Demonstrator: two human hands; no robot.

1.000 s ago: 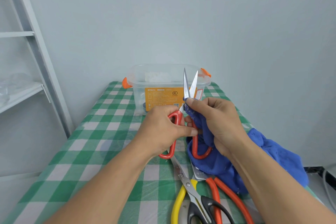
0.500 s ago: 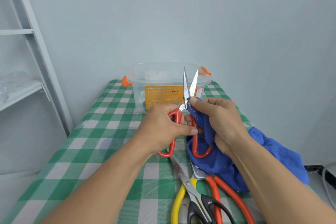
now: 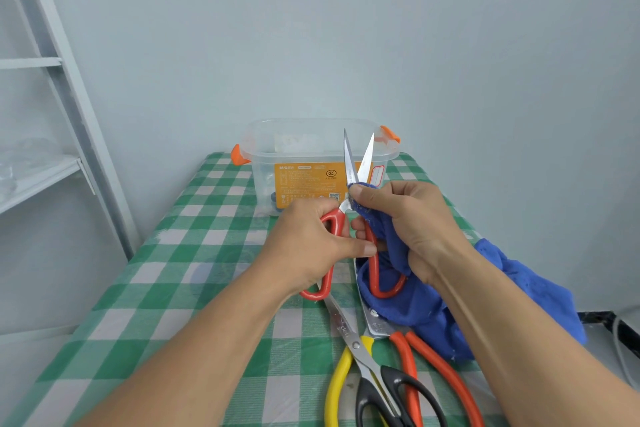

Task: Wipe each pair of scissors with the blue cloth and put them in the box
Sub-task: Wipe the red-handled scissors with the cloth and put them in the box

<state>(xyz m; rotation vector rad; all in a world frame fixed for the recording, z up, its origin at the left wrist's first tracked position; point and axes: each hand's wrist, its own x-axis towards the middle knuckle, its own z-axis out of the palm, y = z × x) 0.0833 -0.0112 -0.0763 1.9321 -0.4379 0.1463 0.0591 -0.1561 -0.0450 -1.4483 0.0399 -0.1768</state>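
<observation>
1. While the left hand point(image 3: 311, 243) grips one loop of the red-handled scissors point(image 3: 373, 274), their blades stand parted, tips up, in front of the clear plastic box point(image 3: 301, 149).
2. The right hand point(image 3: 412, 222) pinches the blue cloth point(image 3: 519, 288) around the base of the blades.
3. The cloth trails right onto the checked tablecloth point(image 3: 173, 253), touching the yellow-and-black scissors point(image 3: 353, 343) and the orange-handled scissors point(image 3: 408, 357).

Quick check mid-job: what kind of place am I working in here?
Probably a plain workroom or storeroom rather than a kitchen: a small green-checked table stands by a bare pale wall, with grey metal shelving on the left.
</observation>
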